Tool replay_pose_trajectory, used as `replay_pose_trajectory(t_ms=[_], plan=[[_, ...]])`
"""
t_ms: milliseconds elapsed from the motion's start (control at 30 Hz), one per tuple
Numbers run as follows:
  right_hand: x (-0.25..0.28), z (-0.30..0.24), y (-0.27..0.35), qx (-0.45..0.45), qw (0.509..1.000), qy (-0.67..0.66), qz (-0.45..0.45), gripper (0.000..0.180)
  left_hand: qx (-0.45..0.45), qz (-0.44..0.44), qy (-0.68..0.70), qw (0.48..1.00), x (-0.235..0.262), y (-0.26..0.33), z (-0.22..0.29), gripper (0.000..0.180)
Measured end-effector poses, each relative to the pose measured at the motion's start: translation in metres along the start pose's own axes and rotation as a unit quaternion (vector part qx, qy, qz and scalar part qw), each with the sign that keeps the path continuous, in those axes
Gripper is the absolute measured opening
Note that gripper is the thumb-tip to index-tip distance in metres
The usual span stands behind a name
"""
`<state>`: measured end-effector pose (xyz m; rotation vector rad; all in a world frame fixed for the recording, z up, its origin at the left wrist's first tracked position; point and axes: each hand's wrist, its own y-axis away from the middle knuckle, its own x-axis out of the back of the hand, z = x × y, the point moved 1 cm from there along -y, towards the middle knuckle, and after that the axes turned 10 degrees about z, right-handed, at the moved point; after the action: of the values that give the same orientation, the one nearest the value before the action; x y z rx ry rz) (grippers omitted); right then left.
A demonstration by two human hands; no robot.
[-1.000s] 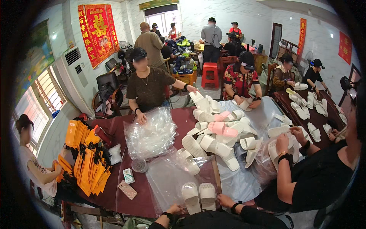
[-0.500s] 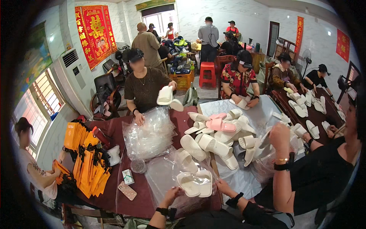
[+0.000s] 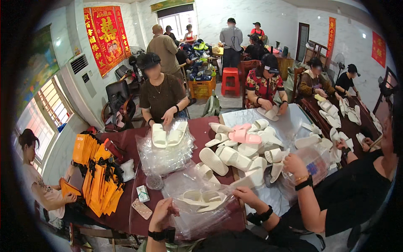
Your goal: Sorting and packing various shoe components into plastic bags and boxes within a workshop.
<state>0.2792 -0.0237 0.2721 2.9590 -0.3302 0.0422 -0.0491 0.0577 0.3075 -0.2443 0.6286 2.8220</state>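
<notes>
A pair of cream slippers (image 3: 204, 200) lies inside a clear plastic bag (image 3: 184, 218) at the near edge of the table. My left hand (image 3: 161, 213) pinches the left side of the bag. On the opposite side, my right hand (image 3: 248, 197) grips the bag near its edge with closed fingers. The slippers sit between my hands, tilted and seen through the film. More clear film lies flat just beyond them, beside a loose cream slipper (image 3: 205, 171).
Cream slippers (image 3: 235, 159) with a pink pair (image 3: 245, 135) on top are heaped ahead. Another cream pair (image 3: 169, 135) rests on stacked clear bags (image 3: 164, 161). Orange pouches (image 3: 98, 187), a phone (image 3: 142, 208) and a small box (image 3: 142, 193) lie left. A co-worker's arm (image 3: 303, 180) reaches in at right.
My hands have moved apart along the bag, and the slippers inside have tipped. The person opposite has set a cream pair on the stacked bags. The co-worker's raised hand at right has come down.
</notes>
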Motion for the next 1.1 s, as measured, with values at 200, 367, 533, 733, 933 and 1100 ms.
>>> replay_pose_trajectory(t_ms=[200,367,533,733,933,1100], plan=[[-0.007,-0.015,0.008,-0.014,0.991,-0.089,-0.101,0.024,-0.068,-0.049,0.014,0.996,-0.009,0.021,0.013,0.034],[-0.009,-0.009,0.007,-0.016,0.997,-0.065,-0.024,0.024,-0.193,0.145,-0.119,0.963,-0.019,0.012,0.005,0.031],[-0.002,0.000,0.015,-0.063,0.997,0.008,-0.033,0.021,-0.265,0.170,-0.107,0.943,-0.012,0.010,-0.013,0.028],[-0.016,0.012,0.017,0.200,0.970,0.114,0.084,0.064,-0.290,0.129,-0.168,0.933,-0.061,0.023,-0.013,0.026],[-0.059,0.001,0.034,0.379,0.877,0.292,-0.050,0.106,-0.317,0.065,-0.180,0.929,-0.106,0.033,-0.025,0.022],[-0.077,0.005,0.044,0.285,0.934,0.203,-0.068,0.113,-0.289,0.105,-0.201,0.930,-0.120,0.044,-0.052,0.023]])
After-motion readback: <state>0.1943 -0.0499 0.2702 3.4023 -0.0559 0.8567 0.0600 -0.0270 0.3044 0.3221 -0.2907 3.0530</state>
